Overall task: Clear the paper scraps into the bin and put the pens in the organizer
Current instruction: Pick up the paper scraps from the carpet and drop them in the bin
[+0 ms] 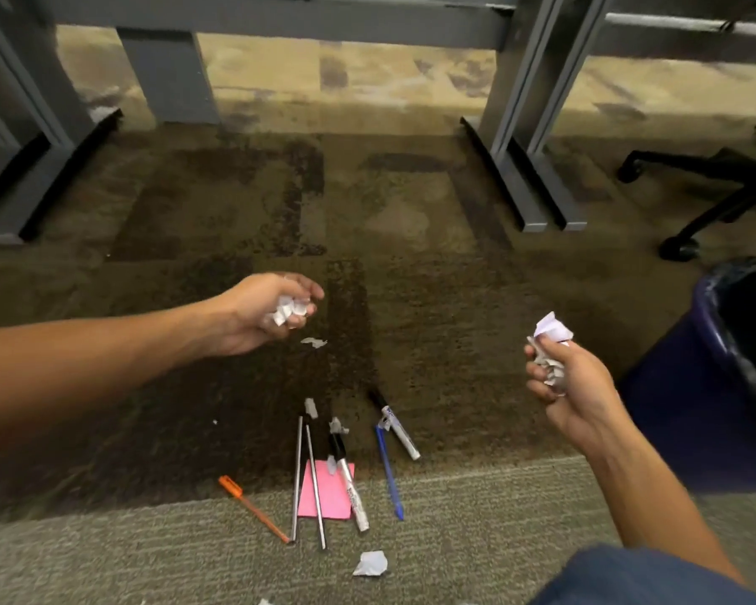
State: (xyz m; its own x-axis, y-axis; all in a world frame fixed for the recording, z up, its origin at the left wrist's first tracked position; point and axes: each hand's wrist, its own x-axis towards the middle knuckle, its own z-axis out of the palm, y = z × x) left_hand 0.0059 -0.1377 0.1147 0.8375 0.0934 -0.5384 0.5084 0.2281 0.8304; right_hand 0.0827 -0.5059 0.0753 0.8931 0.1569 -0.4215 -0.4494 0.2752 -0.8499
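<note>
Knee (620,578) cropped, bin (716,386) cut off

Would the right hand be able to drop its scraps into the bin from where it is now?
Probably yes: the right hand holds its scraps just beside the bin, with nothing between them.

Crumpled white scraps (290,311) gripped in left hand (266,312), more (551,351) in right hand (564,382), left of dark bin (725,386); pens (350,473) scattered on carpet left of bin.
</note>
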